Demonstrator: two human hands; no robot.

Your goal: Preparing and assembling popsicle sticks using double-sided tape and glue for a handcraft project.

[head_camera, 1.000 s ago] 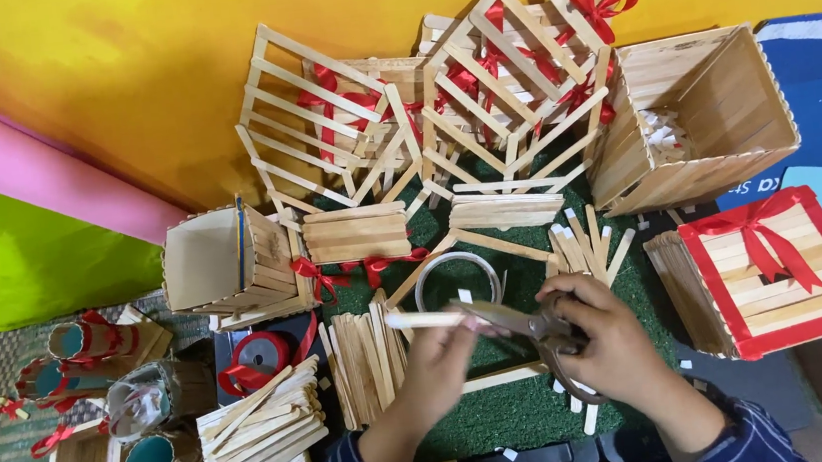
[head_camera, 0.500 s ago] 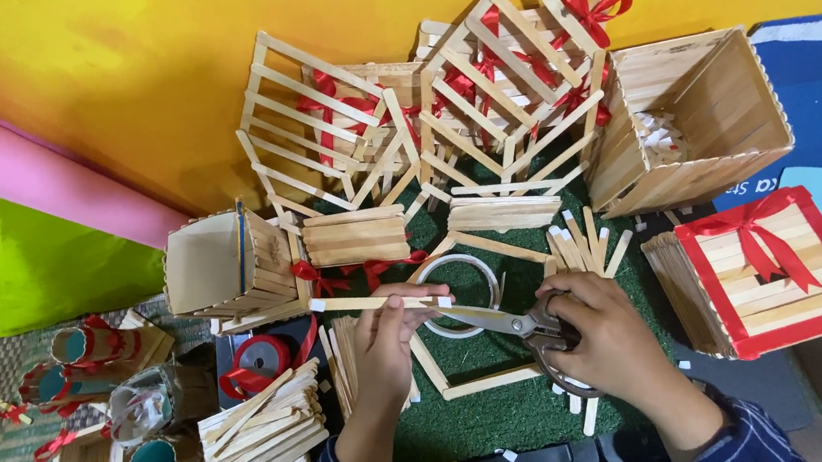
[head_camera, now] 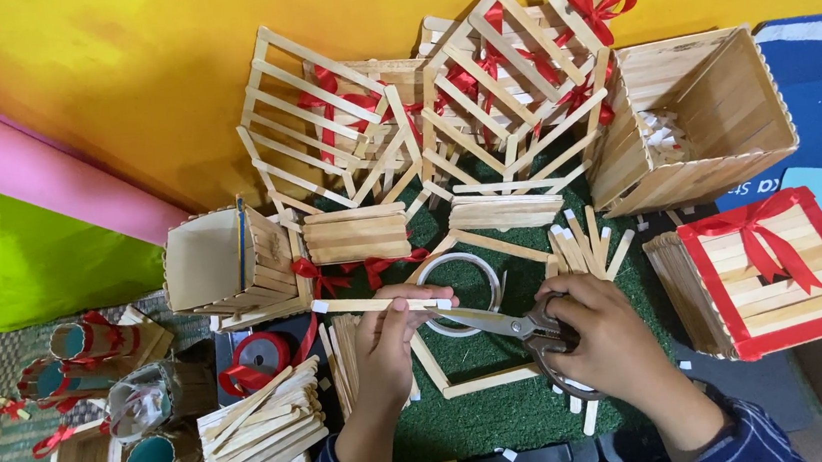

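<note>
The right hand [head_camera: 603, 343] grips scissors [head_camera: 511, 327], fingers curled through the handles, blades pointing left. The left hand [head_camera: 391, 338] pinches a flat wooden stick [head_camera: 373, 305] level over the green mat [head_camera: 489, 414], the blade tips at its right end. Beyond lie a tape ring [head_camera: 462, 291] and lattice stick frames [head_camera: 401, 121].

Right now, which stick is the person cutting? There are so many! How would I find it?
Start at the green mat in the middle. Above it, the left hand pinches one flat wooden stick level, and the scissors in the right hand meet its right end. Unlike the piled or glued sticks around it, it is held up alone.
</note>
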